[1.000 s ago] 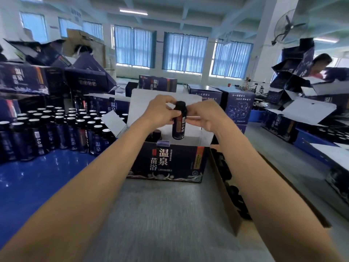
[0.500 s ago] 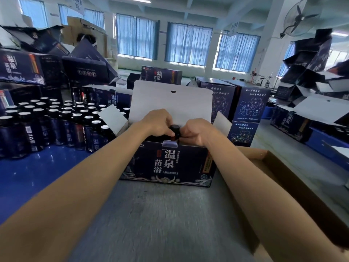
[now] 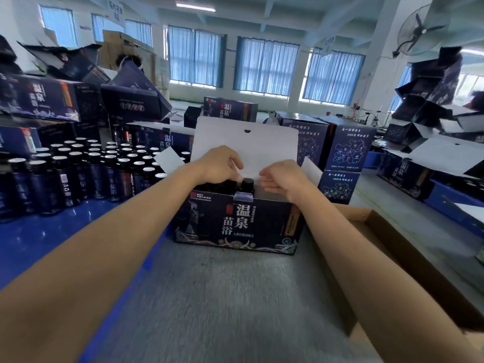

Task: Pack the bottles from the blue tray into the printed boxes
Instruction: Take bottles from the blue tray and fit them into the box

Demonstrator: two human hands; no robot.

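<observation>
Seating a bottle (image 3: 247, 183) in the printed box (image 3: 235, 226)

Left hand (image 3: 222, 165) is reaching into the box, fingers curling down beside the bottle, which is standing inside near the front wall. Cannot tell whether they are gripping its cap. Right hand (image 3: 281, 179) is hovering over the box's right part, fingers relaxed, holding nothing. Spare bottles (image 3: 86, 169) are waiting left of the box on the blue tray (image 3: 39, 247). Judging: the placing step is finishing; the next move is calling for a reach left of the box for another bottle.
</observation>
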